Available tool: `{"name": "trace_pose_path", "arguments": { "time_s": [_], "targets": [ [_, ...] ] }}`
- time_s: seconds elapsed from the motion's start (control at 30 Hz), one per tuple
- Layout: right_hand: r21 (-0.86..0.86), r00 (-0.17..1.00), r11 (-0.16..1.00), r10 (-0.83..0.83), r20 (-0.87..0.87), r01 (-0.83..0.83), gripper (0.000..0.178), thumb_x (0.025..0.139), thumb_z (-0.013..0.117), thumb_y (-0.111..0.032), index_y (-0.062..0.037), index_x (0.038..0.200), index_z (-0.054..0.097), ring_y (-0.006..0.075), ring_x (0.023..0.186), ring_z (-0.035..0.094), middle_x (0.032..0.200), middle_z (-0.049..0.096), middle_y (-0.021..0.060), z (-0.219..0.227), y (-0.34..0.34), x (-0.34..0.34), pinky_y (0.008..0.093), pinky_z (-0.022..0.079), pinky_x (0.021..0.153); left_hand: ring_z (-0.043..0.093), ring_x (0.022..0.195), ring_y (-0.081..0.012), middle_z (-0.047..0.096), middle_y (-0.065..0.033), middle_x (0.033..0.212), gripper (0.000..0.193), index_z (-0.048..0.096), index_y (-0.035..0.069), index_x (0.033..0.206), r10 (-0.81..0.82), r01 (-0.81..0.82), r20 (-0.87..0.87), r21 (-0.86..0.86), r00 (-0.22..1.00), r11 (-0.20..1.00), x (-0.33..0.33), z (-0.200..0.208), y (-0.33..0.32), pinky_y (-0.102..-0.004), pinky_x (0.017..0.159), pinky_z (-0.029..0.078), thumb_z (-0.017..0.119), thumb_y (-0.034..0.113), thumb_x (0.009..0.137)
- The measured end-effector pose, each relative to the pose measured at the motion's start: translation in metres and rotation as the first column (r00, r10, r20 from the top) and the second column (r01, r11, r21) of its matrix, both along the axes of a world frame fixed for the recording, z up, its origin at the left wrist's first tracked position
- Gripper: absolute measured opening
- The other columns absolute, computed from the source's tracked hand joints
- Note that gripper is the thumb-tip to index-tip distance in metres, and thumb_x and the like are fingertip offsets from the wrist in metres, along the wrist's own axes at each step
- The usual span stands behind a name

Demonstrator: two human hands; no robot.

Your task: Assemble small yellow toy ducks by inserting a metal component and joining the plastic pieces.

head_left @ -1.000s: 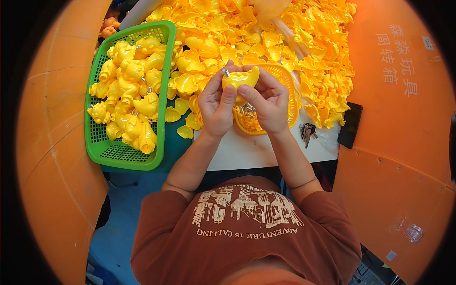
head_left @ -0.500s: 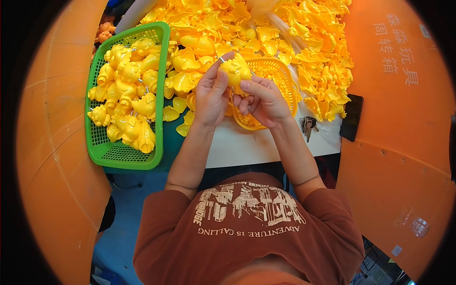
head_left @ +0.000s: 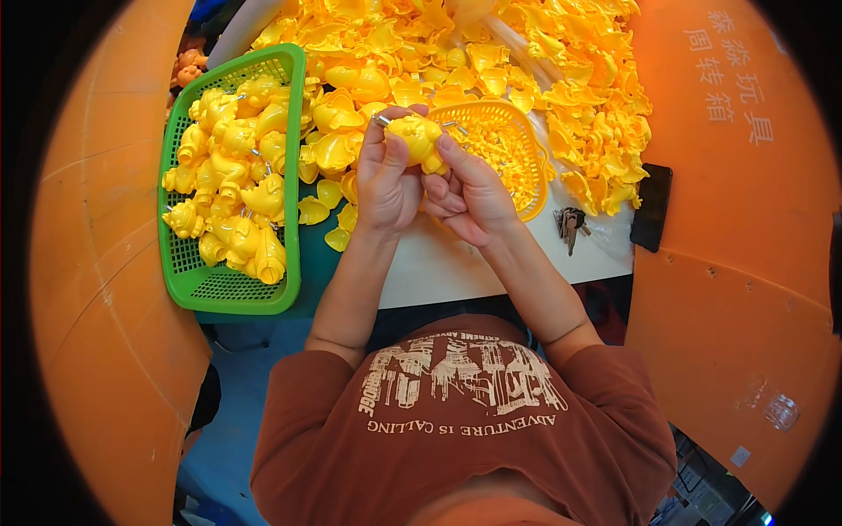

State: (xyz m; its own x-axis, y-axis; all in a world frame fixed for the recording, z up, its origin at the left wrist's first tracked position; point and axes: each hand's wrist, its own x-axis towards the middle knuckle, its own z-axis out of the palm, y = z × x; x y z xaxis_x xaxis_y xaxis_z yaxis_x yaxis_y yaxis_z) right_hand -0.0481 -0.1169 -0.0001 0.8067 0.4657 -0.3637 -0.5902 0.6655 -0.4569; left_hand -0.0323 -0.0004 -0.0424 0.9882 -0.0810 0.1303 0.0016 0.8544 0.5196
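Observation:
Both hands are raised together over the near part of the table. Between them is a yellow plastic toy figure [head_left: 416, 140], rounded and glossy, with metal pins showing at its left and right sides. My left hand [head_left: 386, 191] is closed around the figure's left side, with a silver metal pin [head_left: 381, 121] poking out by its fingers. My right hand [head_left: 474, 195] pinches the figure's right side between thumb and fingers, the other fingers curled beneath. Just beyond the right hand stands a yellow basket [head_left: 540, 167] of small yellow pieces.
On the left sits a green basket [head_left: 294, 184] of assembled yellow figures [head_left: 235, 180], some with metal pins. A heap of yellow shell halves [head_left: 579, 96] covers the far table. Keys [head_left: 570, 228] and a dark phone [head_left: 652, 208] lie right. Orange panels [head_left: 728, 289] flank both sides.
The figure has been turned in my fingers and brought slightly lower and to the left. My right hand has shifted a little left with it, and more of the yellow basket shows.

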Motion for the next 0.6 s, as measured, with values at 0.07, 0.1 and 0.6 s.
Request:
{"name": "trace_pose_path", "arguments": {
  "time_s": [0.07, 0.1, 0.6],
  "targets": [
    [-0.021, 1.000, 1.000, -0.002, 0.012, 0.003, 0.027, 0.092, 0.048, -0.034, -0.0081, 0.100, 0.053, 0.0049, 0.037, 0.029, 0.060, 0.050, 0.0019, 0.004, -0.002, -0.001, 0.0170, 0.024, 0.038, 0.054, 0.103, -0.0299, 0.045, -0.0168, 0.123, 0.042, 0.042, 0.006, 0.119, -0.036, 0.036, -0.001, -0.017, 0.999, 0.999, 0.001, 0.004, -0.001, -0.0399, 0.088, 0.046, 0.057, 0.029, 0.087],
    [-0.020, 1.000, 1.000, -0.009, 0.015, 0.009, 0.027, 0.092, 0.048, -0.034, -0.0081, 0.100, 0.053, 0.0049, 0.037, 0.029, 0.060, 0.050, 0.0019, 0.004, -0.004, -0.001, 0.0170, 0.024, 0.038, 0.054, 0.102, -0.0293, 0.046, -0.0164, 0.123, 0.040, 0.042, 0.005, 0.119, -0.067, 0.067, -0.003, -0.034, 0.998, 0.997, 0.001, 0.007, -0.002, -0.0382, 0.087, 0.047, 0.055, 0.028, 0.089],
    [-0.768, 0.730, 0.142, 0.246, 0.638, 0.624, 0.039, 0.084, 0.062, -0.021, -0.0004, 0.116, 0.055, 0.0167, 0.077, 0.061, 0.095, 0.063, 0.0101, 0.009, -0.097, 0.083, 0.0260, 0.049, 0.066, 0.051, 0.108, -0.0303, 0.053, -0.0166, 0.115, 0.055, 0.037, 0.001, 0.125, 0.534, -0.551, -0.138, -0.184, 0.834, 0.814, 0.028, 0.072, 0.033, -0.0384, 0.091, 0.041, 0.040, 0.045, 0.092]
  ]
}}
